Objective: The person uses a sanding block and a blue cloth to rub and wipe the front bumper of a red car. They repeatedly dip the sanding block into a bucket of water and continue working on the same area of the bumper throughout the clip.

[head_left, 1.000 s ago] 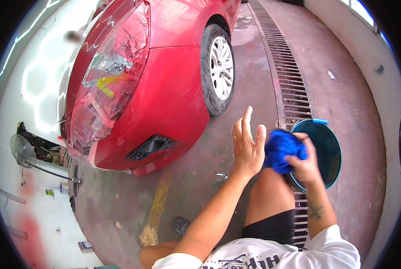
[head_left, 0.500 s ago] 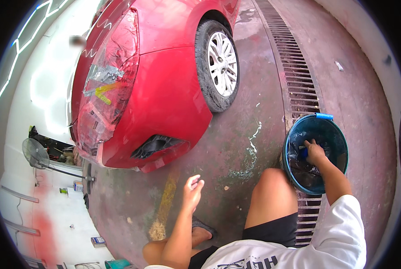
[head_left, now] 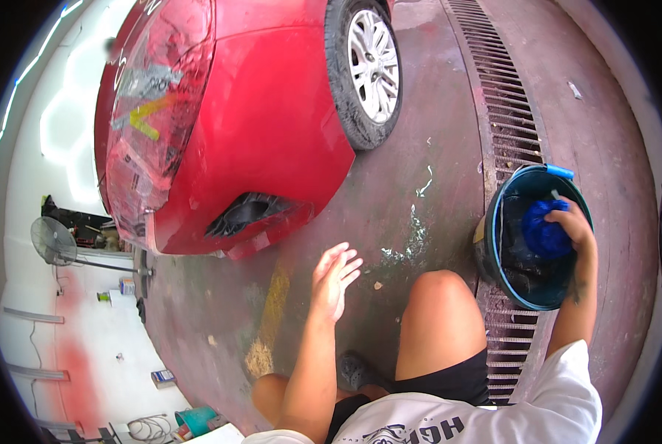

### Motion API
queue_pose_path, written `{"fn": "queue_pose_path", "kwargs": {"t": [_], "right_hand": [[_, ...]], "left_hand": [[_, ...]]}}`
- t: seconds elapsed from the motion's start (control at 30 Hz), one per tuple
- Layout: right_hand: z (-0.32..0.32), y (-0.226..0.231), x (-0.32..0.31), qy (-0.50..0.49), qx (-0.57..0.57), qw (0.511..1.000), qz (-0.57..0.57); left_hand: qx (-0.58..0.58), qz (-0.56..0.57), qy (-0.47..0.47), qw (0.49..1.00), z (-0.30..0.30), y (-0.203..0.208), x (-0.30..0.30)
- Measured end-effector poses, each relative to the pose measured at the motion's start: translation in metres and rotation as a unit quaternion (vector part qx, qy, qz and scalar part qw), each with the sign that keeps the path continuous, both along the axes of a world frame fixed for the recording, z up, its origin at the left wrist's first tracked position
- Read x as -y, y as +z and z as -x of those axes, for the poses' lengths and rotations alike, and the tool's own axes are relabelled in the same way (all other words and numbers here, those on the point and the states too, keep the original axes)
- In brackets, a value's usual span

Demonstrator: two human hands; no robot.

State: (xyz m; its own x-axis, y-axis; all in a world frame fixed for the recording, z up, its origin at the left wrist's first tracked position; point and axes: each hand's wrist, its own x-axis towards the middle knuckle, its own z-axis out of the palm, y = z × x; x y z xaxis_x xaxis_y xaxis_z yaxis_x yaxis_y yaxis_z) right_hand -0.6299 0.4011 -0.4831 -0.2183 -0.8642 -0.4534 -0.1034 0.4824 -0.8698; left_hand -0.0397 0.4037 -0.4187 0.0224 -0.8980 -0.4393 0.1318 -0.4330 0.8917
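Note:
My right hand point(head_left: 573, 221) grips a bunched, bright blue cloth point(head_left: 546, 231) inside a dark teal bucket point(head_left: 503, 255). Its fingers close over the upper right part of the cloth; its exact weave is too blurred to tell. Dark liquid seems to lie in the bottom of the bucket. My left hand point(head_left: 334, 281) is raised in front of me, fingers apart and nothing in them, to the left of my bent knee. Beyond it stands a red car point(head_left: 272, 111), its headlight area covered with clear plastic film point(head_left: 149, 111) and strips of tape.
A slotted floor drain point(head_left: 505, 96) runs along the right, passing beside the bucket. The car's front wheel point(head_left: 372, 66) stands on the wet concrete floor point(head_left: 435, 185). At the left, a standing fan point(head_left: 54, 240) is by a white wall, with a green bucket point(head_left: 195, 422) nearer me.
The blue cloth, mostly hidden before, has come up into view in my right hand. The bucket has tilted. My left hand has risen, its fingers spreading. The view has shifted slightly.

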Motion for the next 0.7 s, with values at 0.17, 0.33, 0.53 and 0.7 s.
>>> {"fn": "queue_pose_path", "kwargs": {"t": [0.17,0.33,0.53,0.7], "right_hand": [[-0.056,0.108,-0.028,-0.122,0.045,0.973,0.191],[-0.173,0.194,0.015,-0.058,-0.12,0.944,0.302],[-0.32,0.184,0.032,0.085,-0.277,0.887,0.359],[-0.376,0.154,0.007,0.261,-0.396,0.836,0.275]], "left_hand": [[-0.136,0.039,-0.132,0.981,0.043,0.025,0.024],[-0.298,0.004,-0.227,0.927,0.13,0.054,0.05],[-0.523,-0.008,-0.127,0.843,0.135,0.045,0.074],[-0.446,-0.061,-0.104,0.887,0.058,0.026,0.072]]}}
